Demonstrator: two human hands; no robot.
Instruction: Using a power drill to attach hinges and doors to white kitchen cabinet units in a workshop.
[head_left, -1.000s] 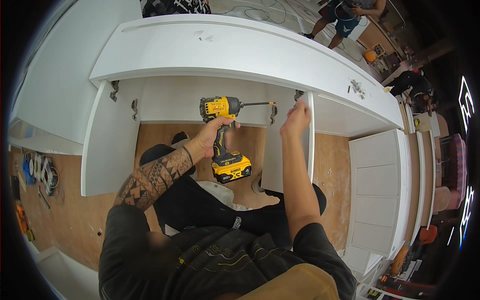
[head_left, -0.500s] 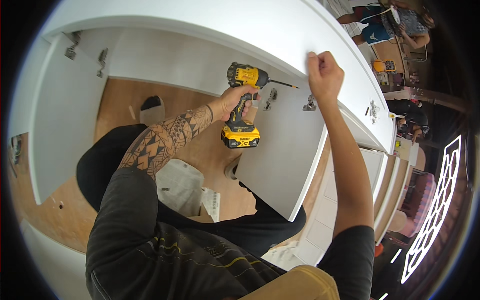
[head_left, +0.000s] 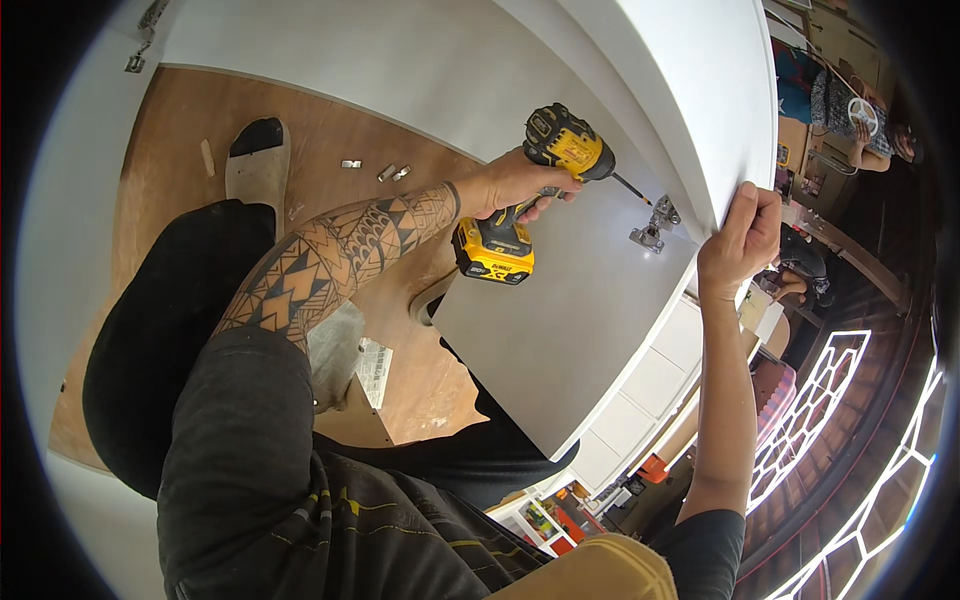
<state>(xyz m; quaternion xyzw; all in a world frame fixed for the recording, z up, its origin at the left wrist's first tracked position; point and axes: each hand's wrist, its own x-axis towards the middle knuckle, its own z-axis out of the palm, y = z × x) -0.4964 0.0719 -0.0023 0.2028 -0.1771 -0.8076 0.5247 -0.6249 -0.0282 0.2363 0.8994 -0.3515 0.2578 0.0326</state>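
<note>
My left hand (head_left: 510,185) is wrapped round the handle of a yellow-and-black cordless drill (head_left: 568,150), which has a battery at its base. Its long bit points to the right, with the tip close to a metal cabinet hinge (head_left: 650,237); whether they touch I cannot tell. That hinge sits at the corner of a grey-white cabinet door (head_left: 560,330), which stands swung out from the white cabinet frame (head_left: 690,90). My right hand (head_left: 740,245) is closed over the frame's outer edge, the thumb along its face.
Small metal pieces (head_left: 387,172) lie on the wooden floor (head_left: 330,120). Another hinge (head_left: 137,60) is on the left panel. A shoe (head_left: 258,165) and a pale sheet (head_left: 335,345) are near my legs. Two people are in the background at right.
My left hand has carried the drill rightward, bringing its bit close to the hinge. My right hand has moved right and down along the frame edge. The view has shifted.
</note>
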